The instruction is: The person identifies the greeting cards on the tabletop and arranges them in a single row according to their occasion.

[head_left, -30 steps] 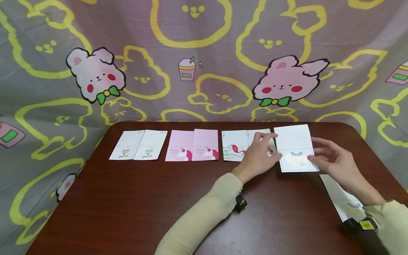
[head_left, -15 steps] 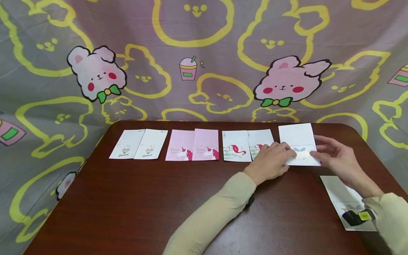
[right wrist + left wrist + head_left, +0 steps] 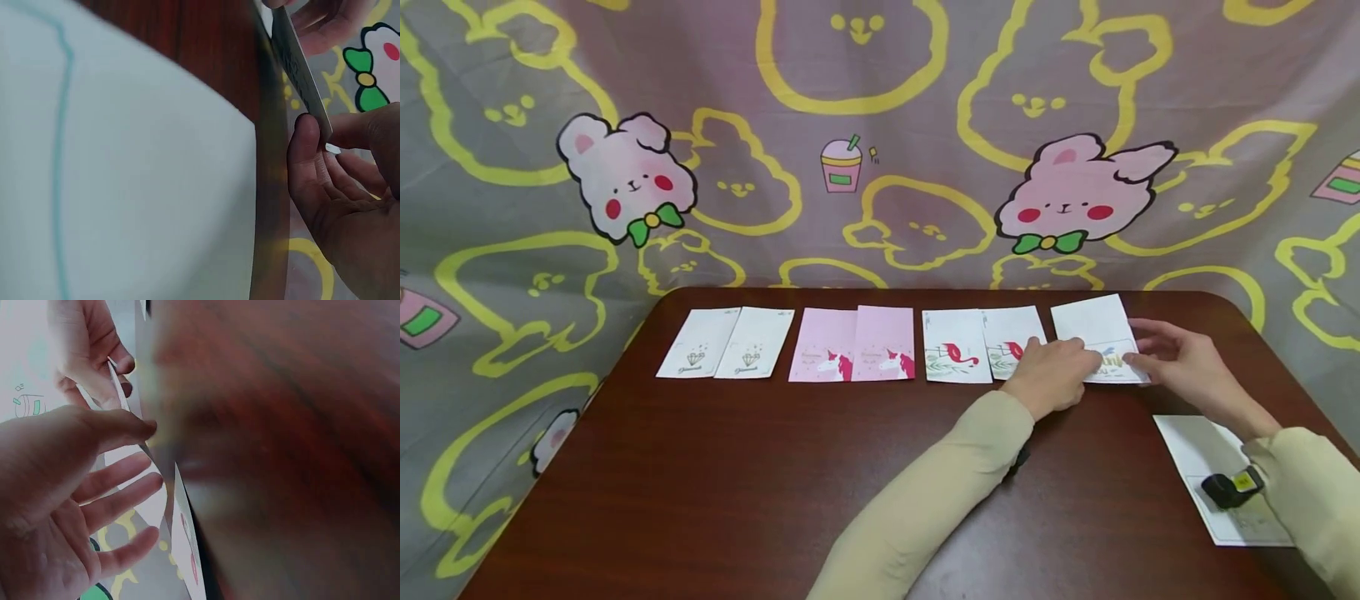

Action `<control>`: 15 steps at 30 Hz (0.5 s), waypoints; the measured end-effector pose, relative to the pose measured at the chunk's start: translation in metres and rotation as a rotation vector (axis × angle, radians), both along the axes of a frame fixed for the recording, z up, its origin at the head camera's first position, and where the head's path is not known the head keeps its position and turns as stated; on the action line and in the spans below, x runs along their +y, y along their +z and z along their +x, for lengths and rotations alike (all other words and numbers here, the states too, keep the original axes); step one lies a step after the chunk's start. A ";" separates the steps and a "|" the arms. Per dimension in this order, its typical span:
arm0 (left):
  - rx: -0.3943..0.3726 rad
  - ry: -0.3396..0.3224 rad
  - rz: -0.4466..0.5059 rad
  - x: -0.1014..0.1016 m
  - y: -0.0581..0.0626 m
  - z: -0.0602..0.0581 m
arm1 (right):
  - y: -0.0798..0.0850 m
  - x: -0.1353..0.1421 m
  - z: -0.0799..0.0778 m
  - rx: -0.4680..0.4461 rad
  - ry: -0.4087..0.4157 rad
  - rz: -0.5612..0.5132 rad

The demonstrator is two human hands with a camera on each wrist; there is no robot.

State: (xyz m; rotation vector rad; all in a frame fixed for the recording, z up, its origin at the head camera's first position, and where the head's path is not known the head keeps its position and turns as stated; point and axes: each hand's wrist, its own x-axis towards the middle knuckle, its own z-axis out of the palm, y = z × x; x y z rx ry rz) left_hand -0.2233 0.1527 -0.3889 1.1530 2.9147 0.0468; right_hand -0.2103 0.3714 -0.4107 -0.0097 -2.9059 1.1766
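My right hand (image 3: 1187, 367) pinches the right edge of a white card (image 3: 1088, 323) with a printed lower half, at the table's back right. In the right wrist view the thumb (image 3: 305, 134) lies on one face of this card and the fingers are on the other. My left hand (image 3: 1051, 377) is at the card's lower left corner, its thumb (image 3: 128, 425) and fingers on either side of it. The card stands tilted close over the table. A flamingo card (image 3: 1011, 337) lies just left of it, partly behind my left hand.
Another flamingo card (image 3: 955, 346), two pink unicorn cards (image 3: 883, 342) and two white diamond cards (image 3: 692, 343) continue the row leftward. Under my right wrist lies a white card (image 3: 1198, 454) on the brown table (image 3: 737, 483). A patterned cloth (image 3: 917, 83) hangs behind.
The white card has come down lower and tilted a little. My left hand first came off its left edge, then moved right to its lower left corner. The right hand keeps its hold.
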 end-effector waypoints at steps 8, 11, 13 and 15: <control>-0.047 0.071 -0.064 0.011 -0.001 -0.001 | -0.007 -0.001 -0.007 -0.014 0.049 0.057; -0.034 0.079 -0.077 0.012 -0.001 -0.002 | -0.005 -0.002 -0.010 -0.026 0.061 0.071; -0.030 0.086 -0.082 0.012 -0.001 -0.003 | -0.003 -0.002 -0.013 -0.037 0.070 0.083; -0.031 0.093 -0.087 0.012 -0.001 -0.004 | 0.000 -0.003 -0.015 -0.052 0.081 0.099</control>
